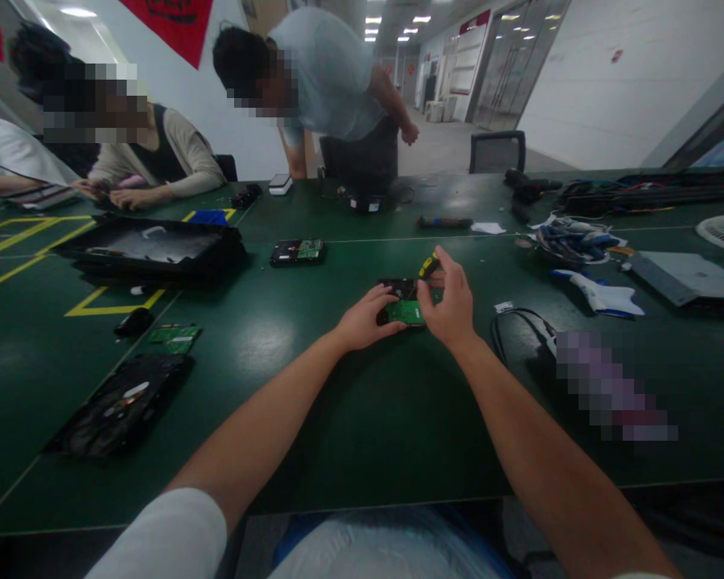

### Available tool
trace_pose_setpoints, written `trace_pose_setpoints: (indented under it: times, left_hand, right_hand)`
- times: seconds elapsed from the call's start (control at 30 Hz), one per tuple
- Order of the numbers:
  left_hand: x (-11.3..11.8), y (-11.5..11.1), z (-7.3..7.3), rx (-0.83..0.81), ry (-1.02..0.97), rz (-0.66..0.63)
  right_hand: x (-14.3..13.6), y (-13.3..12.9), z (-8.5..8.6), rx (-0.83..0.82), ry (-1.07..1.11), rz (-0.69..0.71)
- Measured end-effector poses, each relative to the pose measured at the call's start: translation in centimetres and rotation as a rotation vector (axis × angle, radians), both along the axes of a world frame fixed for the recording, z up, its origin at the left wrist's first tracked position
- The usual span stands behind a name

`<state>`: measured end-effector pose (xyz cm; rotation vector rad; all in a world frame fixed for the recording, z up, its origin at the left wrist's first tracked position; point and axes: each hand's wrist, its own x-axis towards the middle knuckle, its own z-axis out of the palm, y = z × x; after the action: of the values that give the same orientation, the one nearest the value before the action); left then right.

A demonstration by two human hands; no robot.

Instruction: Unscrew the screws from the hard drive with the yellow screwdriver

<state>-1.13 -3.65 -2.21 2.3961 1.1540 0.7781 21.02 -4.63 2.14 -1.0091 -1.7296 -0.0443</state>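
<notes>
A hard drive (405, 312) with a green circuit board lies on the green table in front of me. My left hand (371, 318) grips its left side, thumb along the near edge and fingers over the far part. In my right hand (450, 301) is a yellow and black screwdriver (428, 265), its handle held tilted between the fingers above the drive's right side. The screwdriver's tip is too small to make out against the drive. A second hard drive (298, 252) lies farther off to the left.
At left are a black tray-like casing (157, 245), a loose green circuit board (174, 338) and a dark opened device (124, 402). Cables (573, 240), a white-blue packet (603, 293) and a grey metal box (691, 277) lie right. One person (331, 72) leans on the far edge; others sit left.
</notes>
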Motion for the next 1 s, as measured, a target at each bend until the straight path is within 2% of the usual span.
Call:
trace_pose_setpoints:
  times: [1.0]
  left_hand:
    - [-0.02,-0.14,0.19,-0.002,0.013,0.004]
  right_hand:
    - [-0.06,-0.11,0.06,0.014,0.002,-0.001]
